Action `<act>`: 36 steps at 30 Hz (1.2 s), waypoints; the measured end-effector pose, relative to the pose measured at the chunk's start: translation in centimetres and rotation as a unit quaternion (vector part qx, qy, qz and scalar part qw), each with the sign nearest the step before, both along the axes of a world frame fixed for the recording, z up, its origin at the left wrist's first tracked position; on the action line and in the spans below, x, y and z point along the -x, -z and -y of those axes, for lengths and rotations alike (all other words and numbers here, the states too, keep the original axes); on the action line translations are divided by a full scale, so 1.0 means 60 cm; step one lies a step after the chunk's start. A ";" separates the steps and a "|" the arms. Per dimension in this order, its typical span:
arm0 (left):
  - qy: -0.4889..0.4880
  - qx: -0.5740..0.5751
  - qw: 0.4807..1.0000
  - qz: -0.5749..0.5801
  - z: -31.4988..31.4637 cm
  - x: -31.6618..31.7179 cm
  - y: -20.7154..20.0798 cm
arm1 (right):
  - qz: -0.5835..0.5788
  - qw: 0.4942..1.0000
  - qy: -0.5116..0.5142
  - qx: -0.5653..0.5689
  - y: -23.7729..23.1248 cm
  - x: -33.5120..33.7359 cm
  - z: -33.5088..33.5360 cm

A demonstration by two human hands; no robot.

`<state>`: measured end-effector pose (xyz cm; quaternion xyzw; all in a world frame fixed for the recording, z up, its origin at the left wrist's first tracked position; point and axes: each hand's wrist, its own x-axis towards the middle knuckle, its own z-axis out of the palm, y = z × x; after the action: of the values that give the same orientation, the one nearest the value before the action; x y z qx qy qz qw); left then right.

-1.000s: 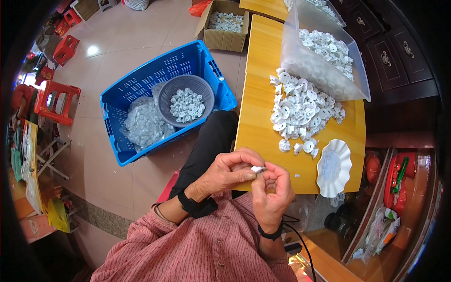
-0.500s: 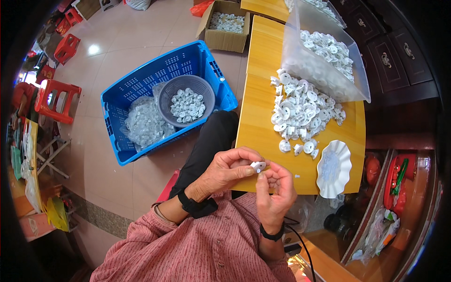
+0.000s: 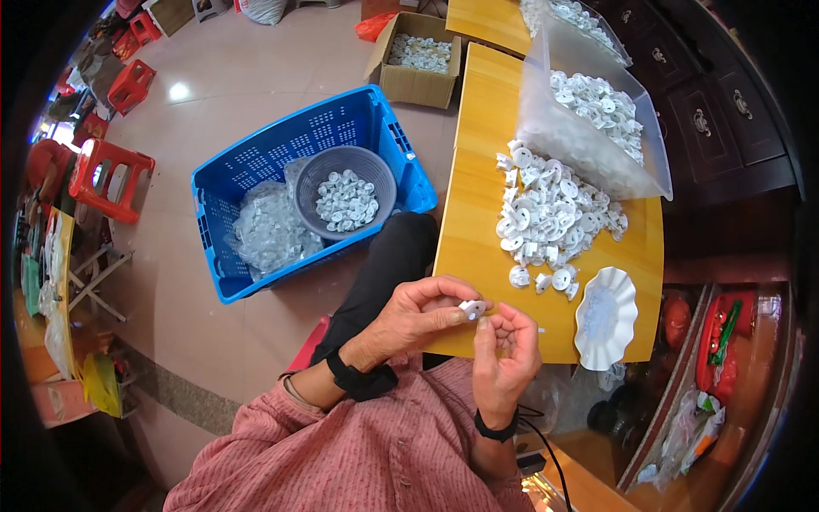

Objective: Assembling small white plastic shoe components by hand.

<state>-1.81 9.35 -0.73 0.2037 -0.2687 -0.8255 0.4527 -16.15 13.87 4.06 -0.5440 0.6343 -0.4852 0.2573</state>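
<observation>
Over the table's near edge, my left hand (image 3: 409,322) pinches a small white round plastic part (image 3: 472,310) between thumb and fingers. My right hand (image 3: 507,354) is close against it, thumb and forefinger together at the part's lower right side. Whatever those right fingertips hold, if anything, is too small to make out. Beyond the hands lies a heap of similar white plastic parts (image 3: 554,213) on the yellow wooden table (image 3: 478,128). To the right, a white wavy-rimmed dish (image 3: 629,334) contains tiny translucent pieces (image 3: 601,309). One tiny white piece (image 3: 541,330) lies by my right hand.
A translucent bin (image 3: 563,128) tipped toward the heap holds more parts. Left on the floor, a blue crate (image 3: 247,149) contains a grey bowl (image 3: 304,192) of parts and clear plastic bags (image 3: 269,226). A cardboard box (image 3: 415,88) stands beyond; red stools (image 3: 107,179) are farther left.
The whole view has shifted slightly, so everything sits a little lower in it. My hands keep nearly the same pose around the white part, which appears slightly turned.
</observation>
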 end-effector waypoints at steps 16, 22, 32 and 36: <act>-0.182 -0.036 0.982 0.030 0.062 -0.065 0.033 | -0.153 0.988 0.013 -0.028 0.016 0.039 0.022; -0.319 -0.072 0.945 0.014 0.110 -0.141 0.058 | -0.295 0.954 0.052 -0.001 0.048 0.063 0.047; -0.363 -0.123 0.923 0.030 0.108 -0.156 0.087 | -0.334 0.940 0.061 -0.010 0.062 0.066 0.049; -0.313 -0.070 0.942 0.100 0.081 -0.101 0.053 | -0.345 0.937 0.049 0.007 0.055 0.059 0.051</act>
<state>4.25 4.50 -3.93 0.3901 -0.1767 -0.6346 0.6433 -19.71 10.78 0.78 -0.6479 0.7065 -0.2847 -0.0054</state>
